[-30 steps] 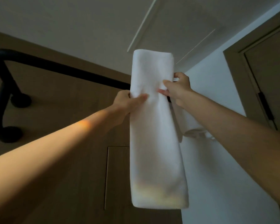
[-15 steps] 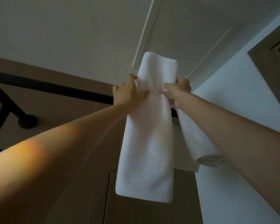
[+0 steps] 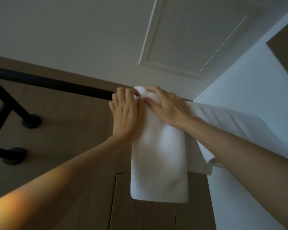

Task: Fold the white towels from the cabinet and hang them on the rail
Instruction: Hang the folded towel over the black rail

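**Item 1. Folded towel** (image 3: 158,155). White and narrow, draped over the black rail (image 3: 56,83). The crest of the drape is bunched under the fingertips, and the front length is hung straight down below both palms. The long axis is set vertically, across the rail's run. The rear length is hidden behind the front one.

**Item 2. Left hand** (image 3: 126,115). Placed at the towel's left edge, at rail height. Its fingers (image 3: 123,95) are curled over the top of the rail and the crest, with cloth gripped beneath them. The palm is laid towards the front face.

**Item 3. Right hand** (image 3: 166,108). Placed at the right side of the crest. The fingers are bent and the thumb (image 3: 148,101) is pressed on the front, so that the bunched cloth is pinched between them.

**Item 4. Governing relation.** The crest is held directly under both sets of fingertips. Neither hand is markedly nearer, and the two are almost met at the crest. The step in hand is judged to be seating the drape. A downward smoothing along the long axis is likely called for next. Whether the two lengths are level cannot be told.

**Item 5. Second towel** (image 3: 231,123). Hung just right of the right wrist, close beside the first. Crowding against it is judged the chief risk.

**Item 6. Fittings.** Wall brackets (image 3: 31,121) are found well left of the left fingers.
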Available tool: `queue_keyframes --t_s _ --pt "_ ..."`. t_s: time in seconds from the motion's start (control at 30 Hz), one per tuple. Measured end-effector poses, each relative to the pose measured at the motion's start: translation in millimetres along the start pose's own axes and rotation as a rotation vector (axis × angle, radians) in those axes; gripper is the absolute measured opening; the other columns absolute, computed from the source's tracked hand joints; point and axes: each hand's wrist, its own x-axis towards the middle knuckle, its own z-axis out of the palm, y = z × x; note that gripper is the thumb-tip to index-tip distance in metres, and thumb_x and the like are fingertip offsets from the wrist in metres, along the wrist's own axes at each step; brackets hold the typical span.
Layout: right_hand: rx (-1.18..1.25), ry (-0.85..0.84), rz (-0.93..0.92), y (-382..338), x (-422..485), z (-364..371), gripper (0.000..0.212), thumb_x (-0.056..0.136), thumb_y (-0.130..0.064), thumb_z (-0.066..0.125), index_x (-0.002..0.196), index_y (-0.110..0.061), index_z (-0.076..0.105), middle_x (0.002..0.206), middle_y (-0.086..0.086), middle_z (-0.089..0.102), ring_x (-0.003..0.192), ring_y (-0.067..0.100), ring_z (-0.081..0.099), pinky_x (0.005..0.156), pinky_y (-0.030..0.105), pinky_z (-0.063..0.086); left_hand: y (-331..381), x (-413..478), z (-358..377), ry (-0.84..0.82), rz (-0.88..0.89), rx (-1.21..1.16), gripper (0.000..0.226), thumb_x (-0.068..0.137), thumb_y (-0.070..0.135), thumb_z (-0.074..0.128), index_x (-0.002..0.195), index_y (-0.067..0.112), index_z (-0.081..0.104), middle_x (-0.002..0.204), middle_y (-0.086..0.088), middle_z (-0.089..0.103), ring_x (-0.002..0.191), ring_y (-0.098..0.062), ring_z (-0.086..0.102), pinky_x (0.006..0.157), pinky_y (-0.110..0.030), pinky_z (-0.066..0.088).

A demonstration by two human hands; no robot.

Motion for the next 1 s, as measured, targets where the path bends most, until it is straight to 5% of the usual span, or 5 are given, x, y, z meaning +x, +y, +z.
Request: queue_keyframes --t_s 0.17,0.27,0.47,0.7,1.0 --pt "-0.048 -0.033 0.035 2 3 5 0.059 0.086 -0.075 0.024 0.134 -0.043 0.039 0.130 -0.002 0.058 0.114 0.028 0.055 0.095 0.043 0.042 -33 -31 -16 -0.093 -0.258 -0.178 0.009 0.096 0.022 0.044 0.103 0.021 0.040 0.101 0.009 0.037 0.096 -0.010 0.038 0.091 -0.029 0.037" --pt "-0.016 -0.019 0.069 1 7 6 0.062 0.084 -0.076 0.024 0.131 -0.043 0.047 0.129 -0.006 0.060 0.115 0.025 0.056 0.098 0.045 0.042 -44 -18 -13 -0.322 -0.482 -0.401 0.052 0.091 0.039 0.060 0.133 0.018 0.036 0.129 0.008 0.038 0.124 -0.013 0.038 0.103 -0.038 0.040" --pt "0.051 0.014 0.127 -5 6 5 0.057 0.088 -0.071 0.035 0.129 -0.038 0.056 0.130 -0.005 0.061 0.120 0.024 0.052 0.103 0.047 0.039 -50 4 5 -0.581 -0.408 -0.562 0.070 0.085 0.017 0.071 0.145 0.025 0.035 0.144 0.001 0.044 0.131 -0.018 0.044 0.106 -0.046 0.042" --pt "0.003 -0.036 0.171 -12 4 2 0.062 0.084 -0.070 0.027 0.133 -0.039 0.050 0.137 -0.006 0.054 0.126 0.026 0.043 0.105 0.046 0.033 -45 0 6 -0.578 -0.498 -0.526 0.015 0.094 0.018 0.056 0.109 0.017 0.056 0.095 0.005 0.062 0.095 -0.015 0.060 0.078 -0.026 0.048" --pt "-0.153 -0.120 0.068 -34 -33 8 0.074 0.080 -0.070 0.034 0.146 -0.056 0.003 0.161 -0.012 0.004 0.147 0.023 0.005 0.116 0.055 0.000 -35 -28 -19 -0.596 -0.452 -0.568 0.020 0.092 0.009 0.058 0.109 0.004 0.051 0.086 0.004 0.053 0.072 -0.007 0.050 0.057 -0.011 0.043"
